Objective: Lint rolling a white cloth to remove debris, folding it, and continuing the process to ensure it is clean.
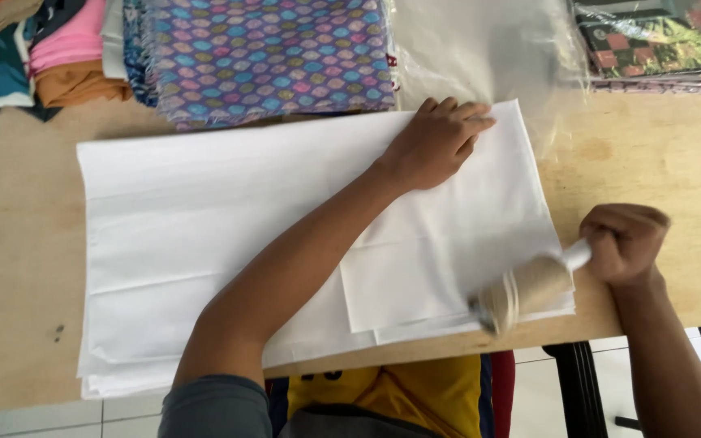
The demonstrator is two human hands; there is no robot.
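A folded white cloth [204, 219] lies flat across the wooden table [10, 243]. My left hand [436, 142] reaches across it and presses down near its far right corner, fingers together and flat. My right hand [622, 239] grips the white handle of a lint roller [525, 290], whose beige, blurred roll rests on the cloth's near right corner.
Stacks of folded fabric line the far edge: a purple patterned pile [269, 53], pink and orange cloths [70, 57], and a dark patterned bundle in plastic [659, 40]. A clear plastic sheet [488, 49] lies behind the white cloth. A black chair leg [578, 389] stands below the table.
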